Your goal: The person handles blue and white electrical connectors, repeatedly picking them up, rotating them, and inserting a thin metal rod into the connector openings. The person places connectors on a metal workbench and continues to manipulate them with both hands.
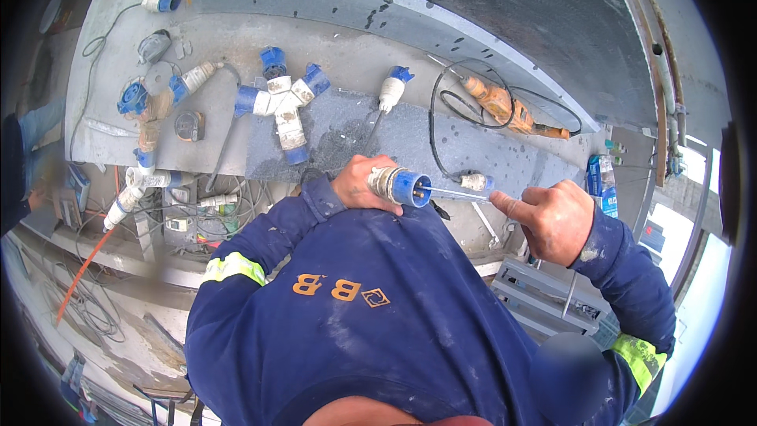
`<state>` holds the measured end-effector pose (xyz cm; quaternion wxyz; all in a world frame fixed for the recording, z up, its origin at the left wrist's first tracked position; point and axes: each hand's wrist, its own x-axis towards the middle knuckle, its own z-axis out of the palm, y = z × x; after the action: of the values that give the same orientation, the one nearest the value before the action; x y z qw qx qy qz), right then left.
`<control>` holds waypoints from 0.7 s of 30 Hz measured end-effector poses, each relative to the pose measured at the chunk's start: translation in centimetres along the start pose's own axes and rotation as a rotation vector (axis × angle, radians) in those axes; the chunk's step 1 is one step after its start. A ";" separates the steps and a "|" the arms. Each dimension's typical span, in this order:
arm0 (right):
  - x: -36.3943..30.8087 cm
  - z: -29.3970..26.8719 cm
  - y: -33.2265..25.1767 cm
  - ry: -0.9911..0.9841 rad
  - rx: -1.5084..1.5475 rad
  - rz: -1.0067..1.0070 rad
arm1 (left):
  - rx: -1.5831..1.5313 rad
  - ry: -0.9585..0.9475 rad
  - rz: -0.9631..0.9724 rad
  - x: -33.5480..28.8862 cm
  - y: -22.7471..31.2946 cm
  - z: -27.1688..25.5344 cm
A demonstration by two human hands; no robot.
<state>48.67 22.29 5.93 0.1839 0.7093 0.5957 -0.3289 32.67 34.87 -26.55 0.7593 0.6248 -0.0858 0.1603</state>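
My left hand (364,181) is wrapped round a blue and white industrial plug (412,188), its open blue end turned to the right with metal pins inside. Closed on a screwdriver (457,192), my right hand (552,221) stretches its index finger along the thin shaft. The shaft's tip reaches the plug's open end; its handle is hidden in my palm. Both hands are in front of my chest, at the near edge of a grey slab (315,122). Just beyond lies a small white connector (476,182) on a black cable.
An orange power tool (505,106) with a black cable lies at the back right. A multi-way blue and white splitter (284,102), another plug (392,88) and a dirty adapter (146,114) lie on the bench. Tangled cables (236,197) hang below at left; a grey toolbox (544,300) stands at lower right.
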 end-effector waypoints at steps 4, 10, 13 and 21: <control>0.4 -0.1 1.0 0.006 -0.102 -0.054 | -0.102 -0.027 -0.143 0.8 -0.5 -0.1; 0.0 -3.9 2.6 -0.071 0.558 0.235 | 0.053 0.118 -0.049 0.7 -0.4 0.5; -1.1 -3.5 3.3 -0.066 0.729 0.402 | 0.092 0.151 -0.042 0.7 -0.5 0.8; -1.0 0.2 1.8 0.205 0.591 0.348 | 0.158 0.264 -0.092 0.0 -0.1 1.2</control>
<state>50.28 21.03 6.30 -0.0367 0.8519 0.3606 -0.3781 32.78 33.64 -26.40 0.7190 0.6594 0.0563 0.2123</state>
